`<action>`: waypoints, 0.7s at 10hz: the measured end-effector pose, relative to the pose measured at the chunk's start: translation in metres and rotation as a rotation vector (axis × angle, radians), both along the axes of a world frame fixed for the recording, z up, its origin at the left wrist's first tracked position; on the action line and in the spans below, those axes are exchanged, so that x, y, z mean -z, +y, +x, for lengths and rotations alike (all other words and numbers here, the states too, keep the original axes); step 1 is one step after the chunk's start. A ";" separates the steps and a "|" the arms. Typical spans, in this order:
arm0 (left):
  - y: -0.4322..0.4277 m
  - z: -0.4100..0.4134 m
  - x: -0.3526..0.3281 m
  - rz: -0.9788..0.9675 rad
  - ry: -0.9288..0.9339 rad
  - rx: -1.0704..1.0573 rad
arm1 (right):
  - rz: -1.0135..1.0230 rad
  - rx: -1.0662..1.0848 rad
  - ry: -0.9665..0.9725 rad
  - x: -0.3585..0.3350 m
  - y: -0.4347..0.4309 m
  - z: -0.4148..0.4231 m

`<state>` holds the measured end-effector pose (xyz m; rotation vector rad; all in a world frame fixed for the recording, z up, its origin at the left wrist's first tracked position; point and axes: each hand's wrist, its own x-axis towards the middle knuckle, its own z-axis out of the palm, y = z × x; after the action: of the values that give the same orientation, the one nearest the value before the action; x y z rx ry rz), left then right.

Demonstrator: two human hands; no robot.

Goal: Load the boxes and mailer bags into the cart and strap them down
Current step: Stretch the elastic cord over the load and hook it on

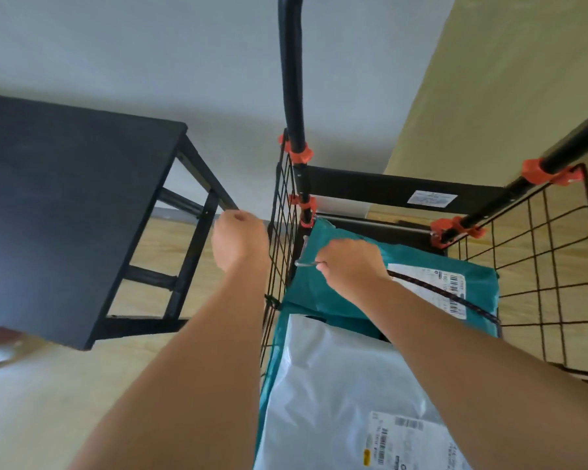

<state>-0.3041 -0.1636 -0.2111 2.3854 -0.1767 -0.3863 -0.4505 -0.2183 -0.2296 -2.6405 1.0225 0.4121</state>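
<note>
Right hand (352, 266) has a pinch grip on the bare metal hook (304, 262) of a dark braided cord (445, 293), which runs back across the load to the cart's right edge. Left hand (240, 240) is balled up against the wire side of the cart (282, 212). Its fingers are hidden, so I can't tell if that grip has the mesh or nothing.

So we're at strapping down. Next the hook needs stretching to a wire and catching.

Inside the cart there's a crinkly teal mailer (319, 293) at the far end and a slick white mailer (336, 385) nearer. The cart has thin black grid walls and orange plastic clamps (301, 154). A matte black surface (65, 198) sits off left.
</note>
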 end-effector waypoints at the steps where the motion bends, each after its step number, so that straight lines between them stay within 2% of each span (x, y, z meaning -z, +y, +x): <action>1: 0.013 0.019 0.028 0.035 0.276 -0.041 | 0.017 -0.056 0.030 0.015 0.007 0.014; 2: 0.017 0.020 0.049 0.082 0.624 0.019 | 0.035 -0.091 0.016 0.026 0.013 0.023; 3: 0.019 0.016 0.060 0.087 0.789 0.067 | 0.017 -0.112 -0.006 0.034 0.018 0.032; 6: 0.022 0.012 0.067 0.073 0.783 0.029 | -0.021 -0.213 -0.028 0.054 0.022 0.044; 7: 0.026 0.007 0.065 0.029 0.853 -0.014 | -0.045 -0.267 -0.042 0.056 0.023 0.044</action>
<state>-0.2975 -0.1376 -0.2761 2.0412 0.2394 -1.3443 -0.4066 -0.1954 -0.2856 -2.8231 0.6744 0.3910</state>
